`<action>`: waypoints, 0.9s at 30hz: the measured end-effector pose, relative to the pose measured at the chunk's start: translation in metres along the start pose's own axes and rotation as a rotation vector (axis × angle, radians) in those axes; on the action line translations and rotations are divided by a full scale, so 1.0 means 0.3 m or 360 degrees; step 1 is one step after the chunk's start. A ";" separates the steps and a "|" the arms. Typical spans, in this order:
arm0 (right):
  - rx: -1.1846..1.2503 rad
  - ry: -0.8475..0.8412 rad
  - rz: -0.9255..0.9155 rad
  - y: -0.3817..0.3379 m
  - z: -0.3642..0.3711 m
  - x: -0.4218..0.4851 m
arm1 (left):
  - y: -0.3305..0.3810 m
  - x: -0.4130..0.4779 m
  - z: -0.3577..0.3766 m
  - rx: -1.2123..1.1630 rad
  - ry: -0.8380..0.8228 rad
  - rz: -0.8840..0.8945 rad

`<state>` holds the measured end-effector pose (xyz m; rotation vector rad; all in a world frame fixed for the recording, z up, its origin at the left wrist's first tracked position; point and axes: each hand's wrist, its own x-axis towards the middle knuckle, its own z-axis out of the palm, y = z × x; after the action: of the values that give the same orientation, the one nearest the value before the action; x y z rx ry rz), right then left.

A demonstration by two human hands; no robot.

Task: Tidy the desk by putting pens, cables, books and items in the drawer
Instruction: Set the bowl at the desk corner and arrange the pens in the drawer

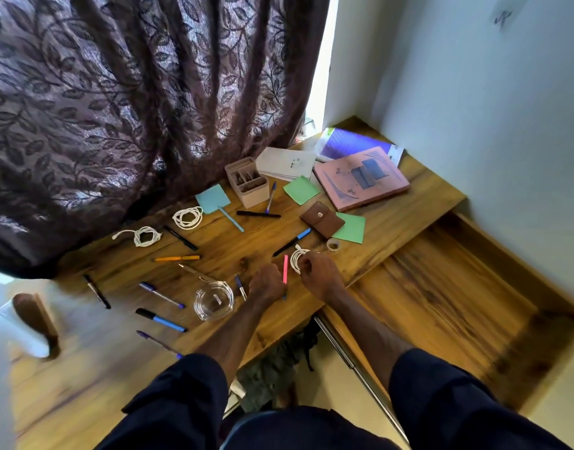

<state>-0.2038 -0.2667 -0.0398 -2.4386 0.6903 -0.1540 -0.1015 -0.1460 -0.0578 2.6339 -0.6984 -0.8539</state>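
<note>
Fingers (306, 265) of right hand (319, 277) pinch the coiled cable (294, 258); left hand (267, 282) grips a pink pen (285, 268); pickup step, judged; next, lift both into drawer (441, 287).

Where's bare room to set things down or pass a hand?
The open drawer shows only bare wood. On the desk, one free patch lies between orange pen, teal pen and brown wallet. Crowded: by the glass dish, where left hand grips pink pen, right hand the cable coil.

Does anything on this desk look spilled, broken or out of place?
Nothing looks spilled or broken. The pens, such as the orange pen, lie scattered at all angles; the brown wallet sits on a green note; the pink book lies askew over the purple book.
</note>
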 end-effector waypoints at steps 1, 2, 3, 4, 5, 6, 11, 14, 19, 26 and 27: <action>-0.0008 -0.0005 0.0003 0.006 -0.001 -0.005 | -0.007 0.002 0.006 -0.0009 0.0005 -0.0012; -0.0001 -0.0001 0.0004 0.013 -0.005 -0.015 | -0.011 -0.001 0.014 -0.0025 0.0015 -0.0016; 0.0015 0.0004 0.0006 0.017 -0.013 -0.026 | -0.005 -0.018 0.010 -0.0038 0.0025 0.0005; 0.0030 0.0015 0.0002 0.020 -0.021 -0.037 | 0.002 -0.033 0.006 -0.0040 0.0034 0.0017; 0.0037 0.0022 -0.0002 0.026 -0.029 -0.049 | 0.010 -0.053 0.006 -0.0051 0.0075 0.0010; 0.0039 0.0029 -0.0010 0.033 -0.033 -0.057 | 0.018 -0.068 0.005 -0.0061 0.0120 0.0000; 0.0067 0.0015 -0.0040 0.085 -0.056 -0.110 | 0.062 -0.142 0.014 -0.0080 0.0302 -0.0056; 0.0096 0.0012 -0.0052 0.109 -0.070 -0.129 | 0.077 -0.186 0.021 -0.0113 0.0380 -0.0051; 0.0102 -0.0019 -0.0118 0.119 -0.067 -0.150 | 0.095 -0.261 0.048 -0.0214 0.0495 -0.0160; 0.0131 -0.0111 -0.0211 0.050 0.007 -0.159 | 0.023 -0.346 0.074 -0.0384 0.0593 -0.0294; 0.0158 -0.0122 -0.0223 0.027 0.023 -0.155 | -0.001 -0.347 0.073 -0.0388 0.0610 -0.0308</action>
<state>-0.2455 -0.2452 -0.0480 -2.3836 0.4672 -0.1460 -0.1883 -0.0936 -0.0259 2.5584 -0.2286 -0.4234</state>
